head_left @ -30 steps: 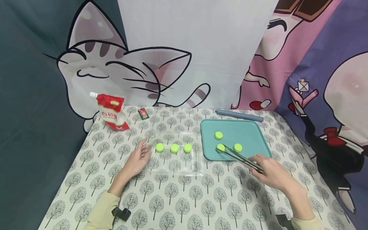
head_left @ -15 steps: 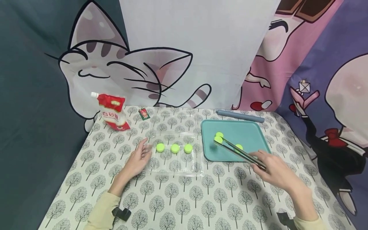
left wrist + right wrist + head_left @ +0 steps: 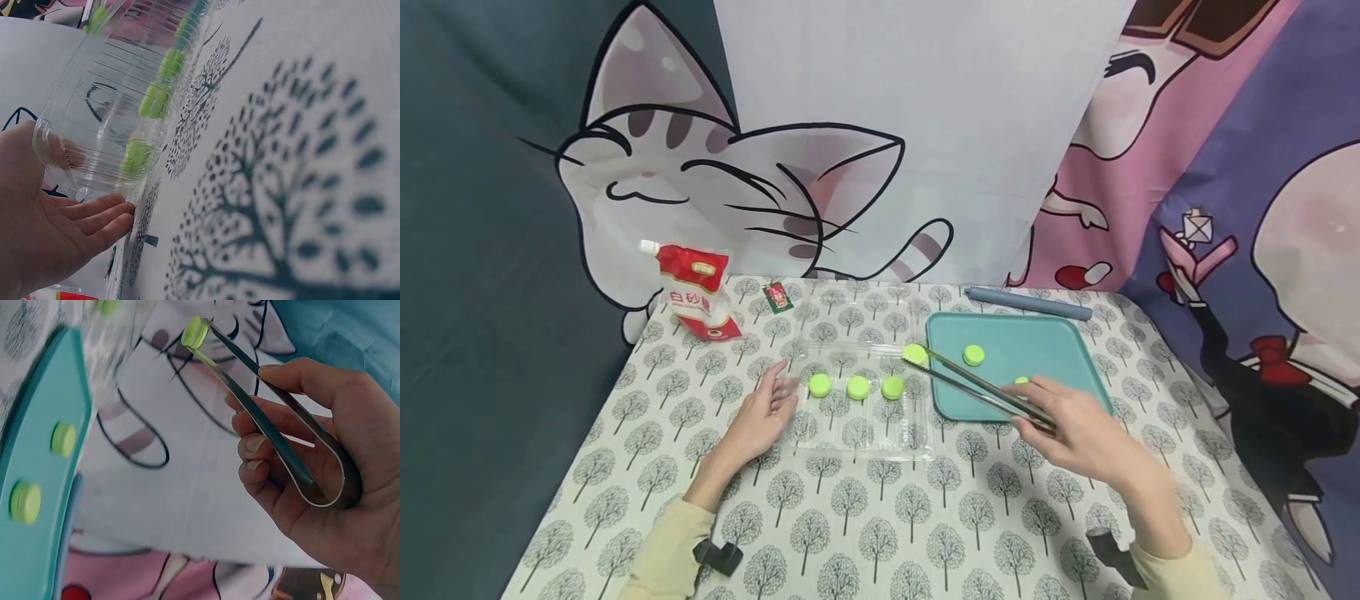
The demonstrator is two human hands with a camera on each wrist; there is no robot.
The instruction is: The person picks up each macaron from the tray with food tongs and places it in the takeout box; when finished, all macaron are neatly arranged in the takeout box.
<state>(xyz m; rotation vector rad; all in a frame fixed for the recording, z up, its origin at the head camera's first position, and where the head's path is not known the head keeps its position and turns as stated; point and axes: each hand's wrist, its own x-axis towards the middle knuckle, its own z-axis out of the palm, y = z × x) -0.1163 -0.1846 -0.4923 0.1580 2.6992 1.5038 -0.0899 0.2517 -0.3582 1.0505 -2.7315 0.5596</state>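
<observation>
Green macaron (image 3: 195,332) in tongs (image 3: 276,440), aloft near the clear box's (image 3: 861,455) rear right corner.
Our right hand (image 3: 1071,429) curls round the tongs, squeezing their tips on the macaron; our left hand (image 3: 765,417), fingers loosely extended, is beside the box, contact uncertain. We judge a light, even squeeze and slow travel best, clear of the three macarons (image 3: 857,387) inside.
</observation>
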